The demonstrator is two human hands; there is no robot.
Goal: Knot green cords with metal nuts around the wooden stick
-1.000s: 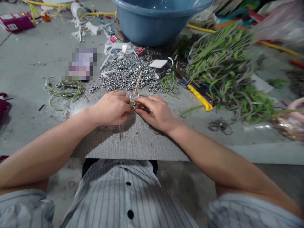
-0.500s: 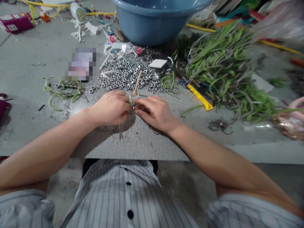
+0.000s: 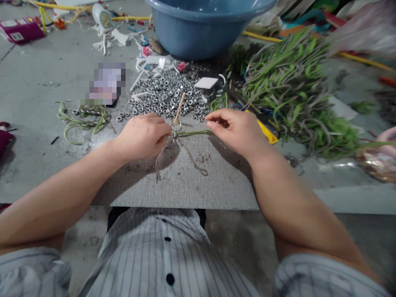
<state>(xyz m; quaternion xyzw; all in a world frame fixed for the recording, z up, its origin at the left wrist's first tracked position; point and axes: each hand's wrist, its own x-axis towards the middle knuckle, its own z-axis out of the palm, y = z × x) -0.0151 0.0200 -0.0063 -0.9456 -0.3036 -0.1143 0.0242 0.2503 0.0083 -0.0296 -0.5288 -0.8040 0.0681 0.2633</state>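
Note:
My left hand [image 3: 142, 136] is closed in a pinch at a small metal ring [image 3: 176, 126] that sits at the foot of a wooden peg [image 3: 179, 109]. A green and grey cord [image 3: 194, 133] runs taut from the ring to my right hand [image 3: 238, 131], which pinches its end. Loose grey cord tails [image 3: 192, 159] trail from the ring toward me on the grey mat [image 3: 185, 181]. Behind the peg lies a heap of metal nuts [image 3: 163, 97].
A blue plastic basin [image 3: 204, 24] stands at the back. A big pile of green and grey cords [image 3: 293, 90] fills the right side, with a yellow utility knife [image 3: 267, 132] beside it. Finished cords with nuts [image 3: 83, 117] lie left. Scraps litter the far table.
My right hand has moved right, away from the left hand, drawing the green cord out taut from the ring. The left hand stays at the ring.

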